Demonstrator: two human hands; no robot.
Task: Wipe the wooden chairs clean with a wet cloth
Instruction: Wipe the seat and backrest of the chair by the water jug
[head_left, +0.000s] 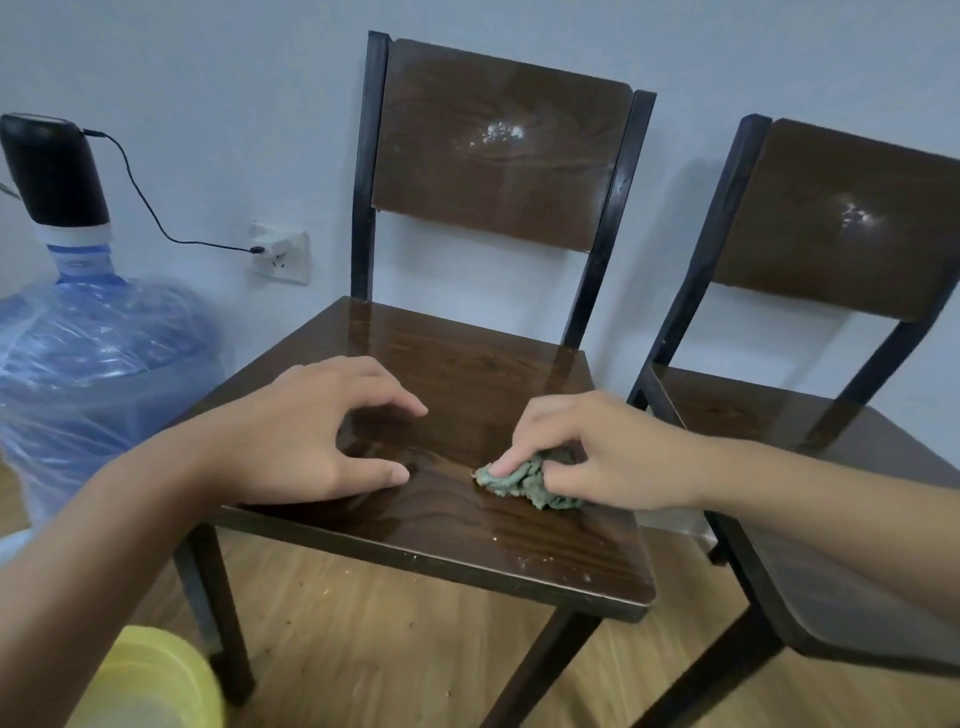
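A dark wooden chair (467, 364) with a black frame stands before me, its glossy seat wet in places. My right hand (597, 452) presses a crumpled green cloth (524, 483) onto the seat's right front part. My left hand (311, 431) hovers over the seat's left side, fingers curled apart, holding nothing. Pale crumbs speck the seat's front right corner. A second matching chair (831, 249) stands to the right, close beside the first.
A large blue water bottle (93, 364) with a black pump on top stands at the left, its cable plugged into a wall socket (280, 254). A yellow container (156, 686) sits at the bottom left on the wooden floor. A pale wall is behind the chairs.
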